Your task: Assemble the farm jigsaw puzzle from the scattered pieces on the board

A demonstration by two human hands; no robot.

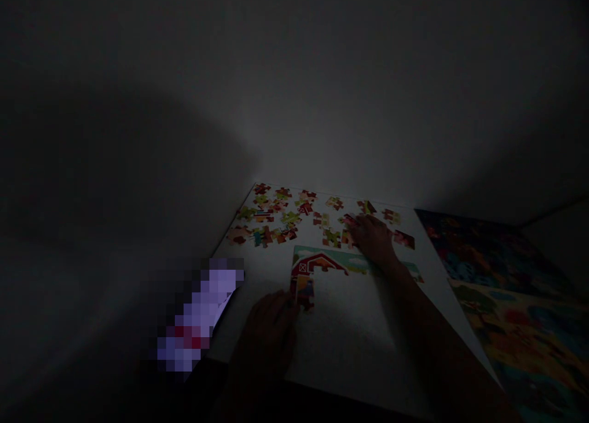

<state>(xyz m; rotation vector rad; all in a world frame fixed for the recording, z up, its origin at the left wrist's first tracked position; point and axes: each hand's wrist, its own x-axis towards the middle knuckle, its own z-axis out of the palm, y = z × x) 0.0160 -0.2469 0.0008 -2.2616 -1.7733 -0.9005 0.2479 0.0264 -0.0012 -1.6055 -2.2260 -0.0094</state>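
In the dim light, a partly joined jigsaw puzzle (pixel 317 270) showing a red barn and a green-edged sky lies on a white board (pixel 350 331). My left hand (pixel 267 331) rests at the board's near side, its fingertips against the puzzle's lower barn pieces (pixel 302 291). My right hand (pixel 373 239) lies farther up, fingers reaching over loose puzzle pieces (pixel 347 230). Whether it grips a piece is hidden. Several more loose pieces (pixel 271 214) are scattered across the far part of the board.
Two colourful illustrated picture sheets (pixel 515 306) lie to the right of the board. A pixelated bright object (pixel 200 316) sits against the board's left edge. A pale wall (pixel 350 104) rises behind the board.
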